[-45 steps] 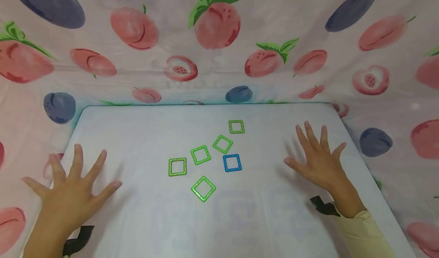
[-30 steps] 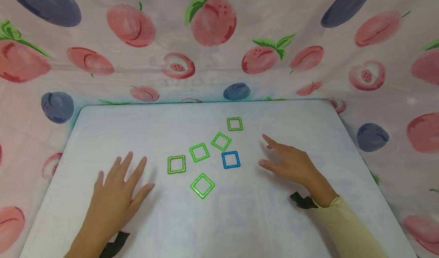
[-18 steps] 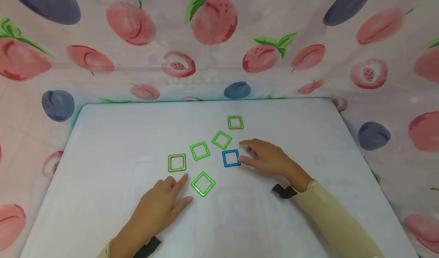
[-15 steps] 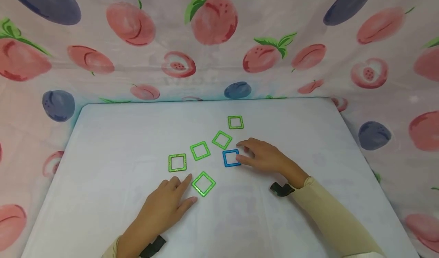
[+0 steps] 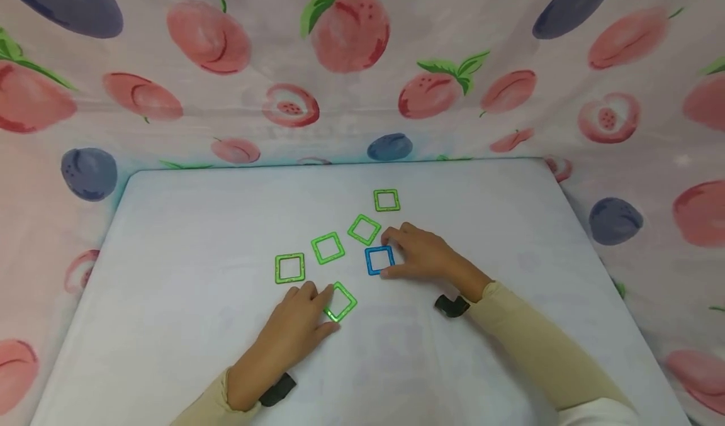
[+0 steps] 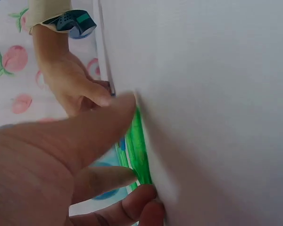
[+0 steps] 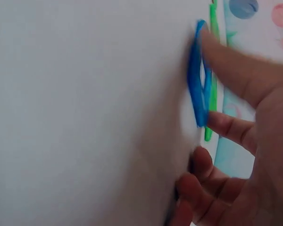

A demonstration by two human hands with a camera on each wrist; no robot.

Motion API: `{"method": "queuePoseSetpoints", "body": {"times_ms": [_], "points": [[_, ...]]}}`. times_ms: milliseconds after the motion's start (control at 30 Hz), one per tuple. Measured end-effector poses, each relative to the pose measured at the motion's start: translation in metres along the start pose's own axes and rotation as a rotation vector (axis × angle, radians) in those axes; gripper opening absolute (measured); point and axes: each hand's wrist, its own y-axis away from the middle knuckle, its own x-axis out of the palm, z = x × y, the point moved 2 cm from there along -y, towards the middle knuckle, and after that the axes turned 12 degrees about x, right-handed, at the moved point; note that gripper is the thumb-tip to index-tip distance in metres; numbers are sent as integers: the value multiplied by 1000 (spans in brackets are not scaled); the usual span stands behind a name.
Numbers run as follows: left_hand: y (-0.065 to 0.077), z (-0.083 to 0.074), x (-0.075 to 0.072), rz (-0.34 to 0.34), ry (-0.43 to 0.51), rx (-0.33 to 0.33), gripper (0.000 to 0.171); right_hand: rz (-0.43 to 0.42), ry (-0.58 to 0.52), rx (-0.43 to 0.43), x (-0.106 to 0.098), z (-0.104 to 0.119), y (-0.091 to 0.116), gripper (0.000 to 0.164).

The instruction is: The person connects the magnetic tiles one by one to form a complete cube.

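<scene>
In the head view my left hand reaches around the nearest green square magnetic tile, index finger at its upper side, thumb by its lower corner, other fingers curled. The hand hides the tile's left corner. The left wrist view shows the green tile edge-on between thumb and index finger. My right hand holds the blue square magnetic tile by its right side, between thumb and index finger. In the right wrist view the blue tile spans thumb to index fingertip, its remaining fingers curled below.
More green square tiles lie flat beyond the hands: one left, one mid-row, one tilted beside the blue tile, one farthest back. The white table meets a fruit-patterned cloth at back and sides.
Both hands came inward from the table's sides, fingers spread at first. The left has closed around the nearest green tile, the right around the blue one. The tiles have hardly moved.
</scene>
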Motion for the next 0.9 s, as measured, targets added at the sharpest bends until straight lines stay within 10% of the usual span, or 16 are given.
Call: {"method": "queuePoseSetpoints", "body": {"times_ms": [533,900], "points": [[-34,6,-3,75,73,49,59,6,-50,-44,-5,-9,-3,48],[-36,19,-6,123,280,-71,64,189,-377,-25,-11,-30,-1,21]]}}
